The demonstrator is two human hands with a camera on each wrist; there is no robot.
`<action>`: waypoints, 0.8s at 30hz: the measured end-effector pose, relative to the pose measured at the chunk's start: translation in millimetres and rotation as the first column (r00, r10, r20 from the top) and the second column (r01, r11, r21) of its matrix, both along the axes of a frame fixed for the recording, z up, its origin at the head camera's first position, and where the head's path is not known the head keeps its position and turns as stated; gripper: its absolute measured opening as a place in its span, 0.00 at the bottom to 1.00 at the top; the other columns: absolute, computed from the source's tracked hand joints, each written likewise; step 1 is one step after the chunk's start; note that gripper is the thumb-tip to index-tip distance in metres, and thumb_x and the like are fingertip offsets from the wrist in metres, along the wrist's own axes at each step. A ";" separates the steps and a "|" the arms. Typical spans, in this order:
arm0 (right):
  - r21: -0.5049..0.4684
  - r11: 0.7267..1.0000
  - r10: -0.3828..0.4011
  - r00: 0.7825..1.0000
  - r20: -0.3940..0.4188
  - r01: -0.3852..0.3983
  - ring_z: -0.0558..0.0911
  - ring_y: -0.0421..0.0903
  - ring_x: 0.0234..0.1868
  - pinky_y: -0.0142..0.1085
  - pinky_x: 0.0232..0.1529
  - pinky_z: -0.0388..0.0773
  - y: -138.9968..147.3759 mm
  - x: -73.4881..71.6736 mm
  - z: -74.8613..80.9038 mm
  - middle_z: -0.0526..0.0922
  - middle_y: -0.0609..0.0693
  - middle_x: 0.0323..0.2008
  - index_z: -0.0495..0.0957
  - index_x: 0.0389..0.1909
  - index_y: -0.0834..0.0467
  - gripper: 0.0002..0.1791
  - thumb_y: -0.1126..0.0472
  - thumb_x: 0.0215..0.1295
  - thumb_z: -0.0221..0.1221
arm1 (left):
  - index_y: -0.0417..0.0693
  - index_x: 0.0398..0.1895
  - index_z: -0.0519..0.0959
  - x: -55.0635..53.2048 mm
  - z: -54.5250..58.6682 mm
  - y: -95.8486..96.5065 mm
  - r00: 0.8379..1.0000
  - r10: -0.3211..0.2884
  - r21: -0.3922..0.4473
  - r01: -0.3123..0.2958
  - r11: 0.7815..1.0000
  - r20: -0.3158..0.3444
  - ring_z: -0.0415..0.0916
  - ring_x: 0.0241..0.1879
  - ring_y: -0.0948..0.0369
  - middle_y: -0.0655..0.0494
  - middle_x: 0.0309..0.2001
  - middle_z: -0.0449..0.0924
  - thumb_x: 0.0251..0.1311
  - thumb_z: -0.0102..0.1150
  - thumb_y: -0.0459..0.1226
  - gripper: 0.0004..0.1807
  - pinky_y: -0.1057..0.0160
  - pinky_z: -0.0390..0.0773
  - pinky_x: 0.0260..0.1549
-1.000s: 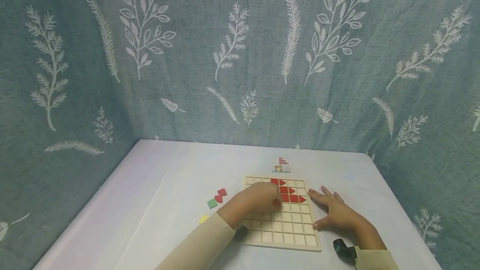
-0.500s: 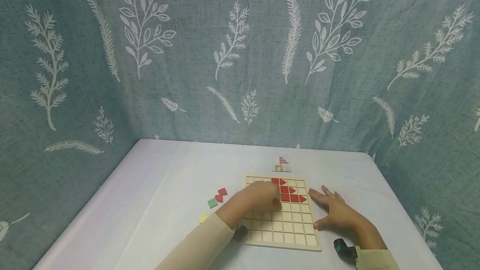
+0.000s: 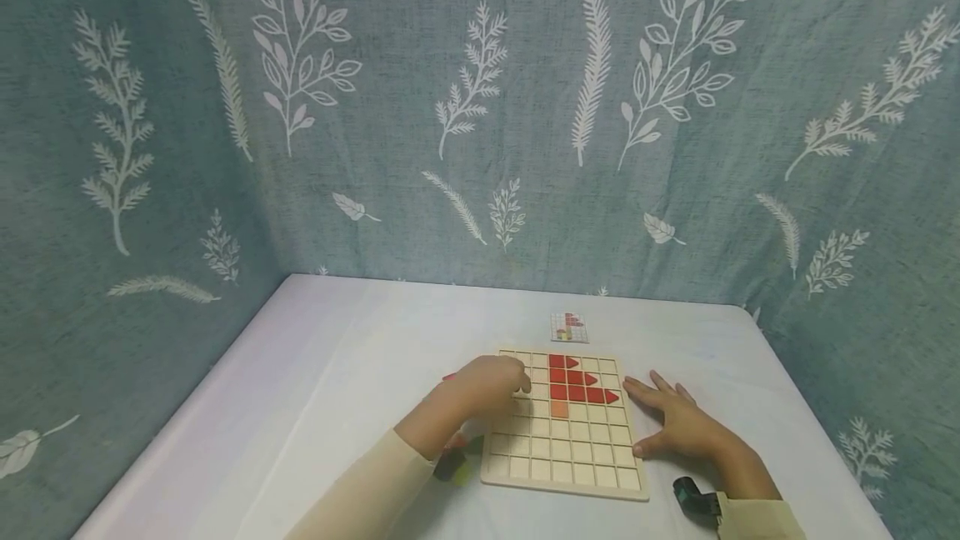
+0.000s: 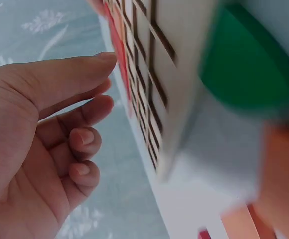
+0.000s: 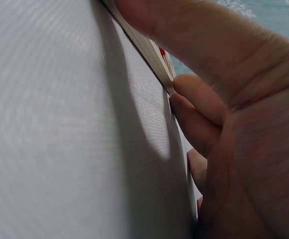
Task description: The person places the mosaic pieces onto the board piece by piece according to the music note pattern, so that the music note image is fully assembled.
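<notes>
A wooden grid board lies on the table, with three stepped rows of red pieces ending in points. Directly below their left end, an orange square sits in a cell. My left hand hovers over the board's left side. Its fingers are loosely bent with nothing between thumb and fingertips, as the left wrist view shows. My right hand is spread along the board's right edge, thumb and fingertips right at the rim.
A small printed pattern card lies behind the board. Loose pieces are left of it, partly hidden by my left arm; the left wrist view shows a green one and an orange one. A patterned curtain backs the table.
My left hand has drawn back to the left from the board's middle, uncovering the orange square and the left ends of the red rows. The right hand stays at the edge.
</notes>
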State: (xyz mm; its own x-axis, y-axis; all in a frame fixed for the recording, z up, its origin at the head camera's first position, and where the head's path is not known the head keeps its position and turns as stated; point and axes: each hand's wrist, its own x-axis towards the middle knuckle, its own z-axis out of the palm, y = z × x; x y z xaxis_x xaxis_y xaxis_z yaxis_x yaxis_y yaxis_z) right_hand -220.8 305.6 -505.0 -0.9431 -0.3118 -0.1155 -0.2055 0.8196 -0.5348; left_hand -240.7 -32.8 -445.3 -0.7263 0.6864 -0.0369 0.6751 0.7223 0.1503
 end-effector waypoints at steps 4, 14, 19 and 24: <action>0.013 1.000 0.002 1.000 0.004 -0.002 0.42 0.65 0.73 0.63 0.66 0.31 1.0 0.1 0.7 0.56 0.60 0.73 0.62 0.72 0.52 0.66 0.33 0.24 0.74 | 0.50 0.45 0.85 1.2 2.2 -20.7 0.999 0.045 -0.004 -0.045 0.999 0.015 0.78 0.38 0.66 0.63 0.38 0.80 0.58 0.66 0.37 0.11 0.66 0.78 0.41; 0.003 1.000 0.031 0.999 -0.019 -0.031 0.42 0.66 0.73 0.61 0.67 0.31 5.2 -0.3 2.2 0.58 0.59 0.72 0.62 0.72 0.54 0.65 0.34 0.27 0.74 | 0.49 0.45 0.85 -2.4 2.9 -57.2 0.989 0.146 -0.039 -0.145 0.989 0.030 0.78 0.37 0.64 0.62 0.37 0.80 0.56 0.67 0.37 0.13 0.62 0.78 0.40; -0.009 0.999 0.042 0.999 -0.023 -0.042 0.42 0.66 0.73 0.61 0.67 0.31 3.1 -0.7 0.1 0.59 0.59 0.72 0.62 0.72 0.55 0.65 0.34 0.27 0.74 | 0.48 0.39 0.86 -2.2 1.5 -76.0 0.990 0.139 0.005 -0.139 0.990 0.031 0.74 0.32 0.66 0.61 0.32 0.79 0.54 0.65 0.34 0.09 0.62 0.78 0.36; -0.002 0.999 0.040 0.999 -0.029 -0.041 0.42 0.66 0.73 0.61 0.67 0.31 1.9 -1.5 -2.0 0.59 0.59 0.72 0.63 0.72 0.55 0.65 0.34 0.27 0.74 | 0.50 0.32 0.85 0.8 -0.7 -93.2 0.988 0.149 0.038 -0.151 0.988 0.037 0.70 0.28 0.66 0.62 0.28 0.77 0.53 0.66 0.33 0.04 0.61 0.76 0.33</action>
